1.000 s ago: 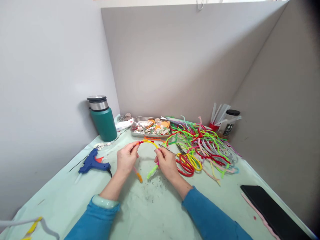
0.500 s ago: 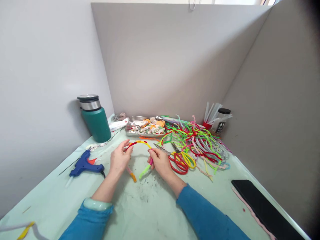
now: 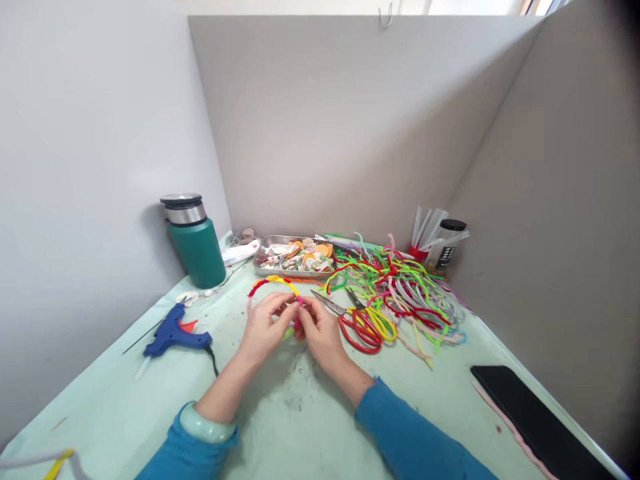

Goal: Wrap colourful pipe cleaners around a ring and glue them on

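A multicoloured pipe cleaner piece (image 3: 273, 279), bent into an arch of red, yellow, pink and green, is between my two hands. My left hand (image 3: 269, 325) pinches it near its pink section, thumb and fingers together. Right beside it my right hand (image 3: 320, 328) is closed on the same pink part, the fingertips of both hands meeting. The green end shows a little below the fingers, and the arch's left end is hidden behind my left hand. Just right of my right hand lie red-handled scissors (image 3: 361, 332) and yellow-handled scissors (image 3: 383, 325).
Behind the hands is a metal tray (image 3: 257, 267) of small discs. A tangled pile of pipe cleaners (image 3: 400, 287) spreads to its right. On the left stand a green bottle (image 3: 197, 253) and a blue glue gun (image 3: 175, 333). A black phone-like slab (image 3: 530, 413) lies at right.
My left hand has moved right along the pipe cleaner piece, from its red part to the pink part beside my right hand. The view has shifted slightly.
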